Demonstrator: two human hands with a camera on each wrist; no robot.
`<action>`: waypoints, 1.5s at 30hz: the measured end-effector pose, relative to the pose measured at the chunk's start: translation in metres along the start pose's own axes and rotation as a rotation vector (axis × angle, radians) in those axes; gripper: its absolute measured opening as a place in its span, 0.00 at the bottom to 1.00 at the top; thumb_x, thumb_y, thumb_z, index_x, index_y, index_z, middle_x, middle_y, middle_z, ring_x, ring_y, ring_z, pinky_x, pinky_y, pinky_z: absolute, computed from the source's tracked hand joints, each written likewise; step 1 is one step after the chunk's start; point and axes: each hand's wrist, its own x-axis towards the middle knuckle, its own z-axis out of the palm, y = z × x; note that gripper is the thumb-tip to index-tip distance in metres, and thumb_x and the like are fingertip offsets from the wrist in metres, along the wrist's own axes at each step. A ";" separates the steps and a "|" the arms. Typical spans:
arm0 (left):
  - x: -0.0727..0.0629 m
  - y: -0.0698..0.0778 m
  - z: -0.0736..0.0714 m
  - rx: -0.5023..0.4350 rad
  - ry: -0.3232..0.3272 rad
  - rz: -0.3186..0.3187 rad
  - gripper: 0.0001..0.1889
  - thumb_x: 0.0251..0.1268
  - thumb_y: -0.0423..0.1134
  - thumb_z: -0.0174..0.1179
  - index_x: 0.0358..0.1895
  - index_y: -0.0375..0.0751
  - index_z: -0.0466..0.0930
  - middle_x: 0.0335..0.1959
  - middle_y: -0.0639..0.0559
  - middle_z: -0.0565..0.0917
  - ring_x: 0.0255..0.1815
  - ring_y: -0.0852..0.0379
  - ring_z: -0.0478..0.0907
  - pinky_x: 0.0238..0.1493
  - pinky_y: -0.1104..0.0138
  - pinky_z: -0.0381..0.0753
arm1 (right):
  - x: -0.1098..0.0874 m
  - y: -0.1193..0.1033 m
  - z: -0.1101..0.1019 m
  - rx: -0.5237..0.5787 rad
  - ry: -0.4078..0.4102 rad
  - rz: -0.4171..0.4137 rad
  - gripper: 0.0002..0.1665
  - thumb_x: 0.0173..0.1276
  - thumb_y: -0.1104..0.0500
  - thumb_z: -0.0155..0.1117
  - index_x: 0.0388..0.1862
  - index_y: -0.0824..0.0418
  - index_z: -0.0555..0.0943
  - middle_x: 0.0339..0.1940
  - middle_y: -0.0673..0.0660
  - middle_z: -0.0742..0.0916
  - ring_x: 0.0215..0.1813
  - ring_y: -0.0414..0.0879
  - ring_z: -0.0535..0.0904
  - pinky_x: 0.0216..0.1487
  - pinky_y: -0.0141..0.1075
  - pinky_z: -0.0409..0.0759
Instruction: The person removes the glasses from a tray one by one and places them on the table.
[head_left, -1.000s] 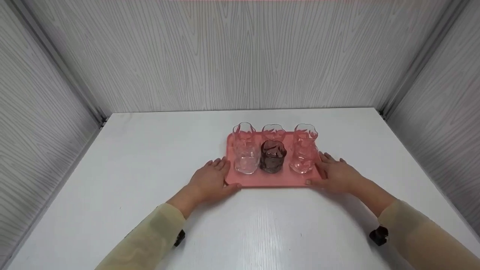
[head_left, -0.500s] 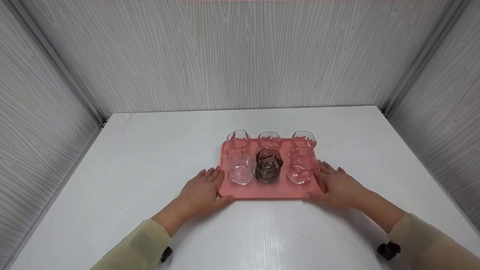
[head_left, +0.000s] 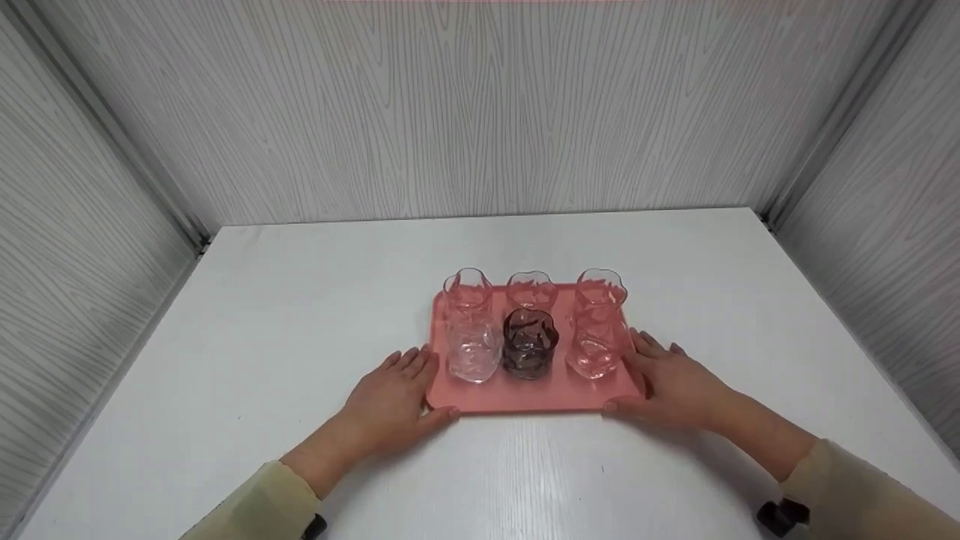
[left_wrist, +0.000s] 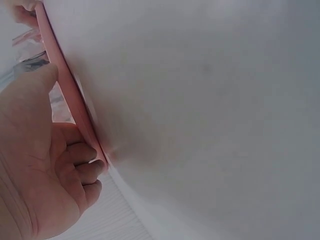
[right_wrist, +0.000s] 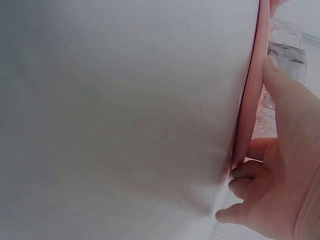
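A pink rectangular tray [head_left: 540, 396] lies on the white table, bearing several wavy-rimmed glasses in two rows. In the front row are a clear glass [head_left: 475, 367], a dark smoky glass [head_left: 529, 358] and a see-through glass [head_left: 592, 364] that looks pinkish. Behind them stand more clear glasses, partly hidden. My left hand [head_left: 386, 401] grips the tray's left front corner, thumb on the front edge and fingers along the side. My right hand [head_left: 679, 390] holds the right front corner likewise. Both wrist views show the thumb and bent fingers against the tray's rim.
The white table [head_left: 247, 330] extends around the tray on all sides. Grey wood-grained panels [head_left: 465, 112] enclose it at the back, left and right.
The tray with its glasses has slid toward me and slightly left, both hands moving with it. The glasses keep their places on the tray.
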 end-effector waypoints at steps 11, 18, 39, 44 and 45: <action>-0.015 -0.001 0.001 0.023 -0.002 -0.003 0.50 0.76 0.74 0.46 0.82 0.33 0.62 0.82 0.39 0.64 0.84 0.40 0.58 0.84 0.48 0.53 | -0.007 -0.007 0.003 -0.006 0.019 -0.047 0.66 0.65 0.15 0.56 0.84 0.62 0.63 0.84 0.68 0.64 0.84 0.67 0.55 0.75 0.75 0.57; -0.016 -0.003 0.000 0.034 0.005 0.014 0.48 0.76 0.74 0.46 0.82 0.35 0.63 0.82 0.39 0.65 0.83 0.40 0.59 0.83 0.45 0.53 | -0.008 -0.010 0.003 -0.002 0.010 -0.047 0.66 0.66 0.16 0.56 0.84 0.62 0.64 0.84 0.68 0.64 0.84 0.68 0.55 0.75 0.75 0.56; 0.025 0.008 -0.025 -0.521 0.530 -0.009 0.46 0.56 0.55 0.81 0.74 0.34 0.76 0.64 0.42 0.85 0.65 0.44 0.83 0.65 0.51 0.82 | -0.002 -0.004 0.001 0.005 -0.002 -0.031 0.65 0.66 0.16 0.56 0.84 0.61 0.65 0.84 0.68 0.64 0.85 0.68 0.54 0.76 0.73 0.56; 0.034 0.015 -0.022 -0.684 0.497 -0.073 0.46 0.54 0.53 0.83 0.74 0.34 0.75 0.68 0.43 0.82 0.70 0.44 0.78 0.70 0.51 0.77 | -0.001 -0.005 0.001 0.004 0.006 -0.037 0.64 0.66 0.17 0.57 0.84 0.62 0.66 0.84 0.68 0.65 0.85 0.68 0.55 0.76 0.74 0.56; 0.035 0.017 -0.022 -0.713 0.490 -0.084 0.47 0.53 0.52 0.83 0.74 0.35 0.75 0.69 0.43 0.81 0.71 0.44 0.77 0.71 0.50 0.76 | -0.001 -0.005 0.001 0.003 0.009 -0.038 0.64 0.66 0.17 0.57 0.84 0.62 0.66 0.84 0.68 0.65 0.84 0.68 0.55 0.75 0.74 0.56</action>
